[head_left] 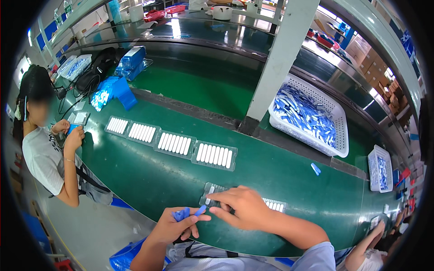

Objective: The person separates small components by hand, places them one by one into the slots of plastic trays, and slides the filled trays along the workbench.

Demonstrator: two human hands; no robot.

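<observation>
My left hand (pixel 174 226) is closed round several small, slim blue plastic pieces (pixel 181 214), one of them sticking out past the fingertips. To its right, my right hand (pixel 246 207) reaches over a clear slotted tray (pixel 219 187) at the near edge of the table. Its index finger stretches onto a slim white piece (pixel 209 195) in that tray, with the thumb apart and nothing visibly gripped. Part of the tray is hidden beneath the hand. Another tray with white pieces (pixel 274 205) shows behind my right wrist.
Beyond my hands is a row of filled trays (pixel 172 143) on the green table (pixel 149 174). A white basket (pixel 342 135) of blue-and-white pieces stands right of a post (pixel 280 58). Loose blue pieces (pixel 315 169) lie nearer. Co-workers sit left (pixel 45 153) and far right (pixel 366 253).
</observation>
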